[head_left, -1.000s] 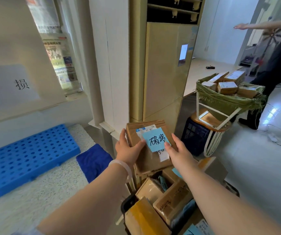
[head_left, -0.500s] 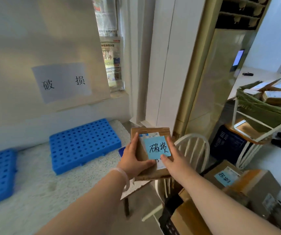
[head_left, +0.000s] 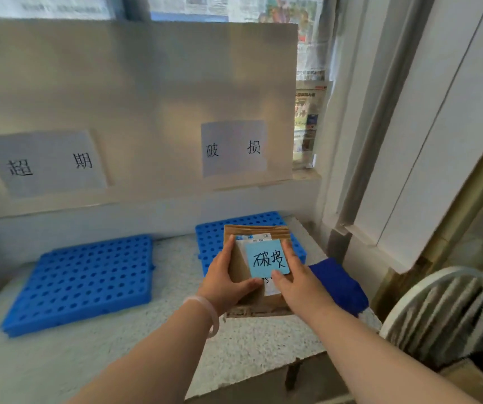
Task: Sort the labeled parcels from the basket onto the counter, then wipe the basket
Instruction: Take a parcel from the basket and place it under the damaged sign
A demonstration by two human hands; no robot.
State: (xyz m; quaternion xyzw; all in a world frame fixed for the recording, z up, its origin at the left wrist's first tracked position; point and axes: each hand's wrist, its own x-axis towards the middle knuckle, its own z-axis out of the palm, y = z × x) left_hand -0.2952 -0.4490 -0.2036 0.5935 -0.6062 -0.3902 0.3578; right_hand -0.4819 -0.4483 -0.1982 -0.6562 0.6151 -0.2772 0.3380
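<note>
**Over the right blue tray, centre of frame: parcel in a two-hand grip**

Head view, the only one.

- The parcel point(head_left: 239, 266), a flat brown cardboard pack, sits centre frame. Its far end is over the right blue tray point(head_left: 211, 243) and its near end over the counter point(head_left: 176, 330). I can't tell whether it touches the tray.
- The left hand point(head_left: 225, 284) grips the left edge, fingers wrapped along the side and thumb across the near face.
- The right hand point(head_left: 295, 284) grips the right edge, thumb at the lower corner of the blue sticky note point(head_left: 267, 259).
- The note reads 破损. The same characters are on the wall sign point(head_left: 233, 148) above this tray, upper centre. The left blue tray point(head_left: 82, 281), lower left, sits under a different sign point(head_left: 45, 163).
- A blue cloth point(head_left: 336, 284) lies just right of the parcel.

Handling, my read:
- It looks light and stiff enough to hold its shape between two side grips.
- The label says damaged, so assume weak seams or a fragile inside.
- Hold it by the side edges as now and put no pressure on the face.
- Keep thumbs off the note, since rubbing could peel it.
- Cardboard isn't slippery, so a light squeeze is enough. Lay it flat, don't drop it.
</note>
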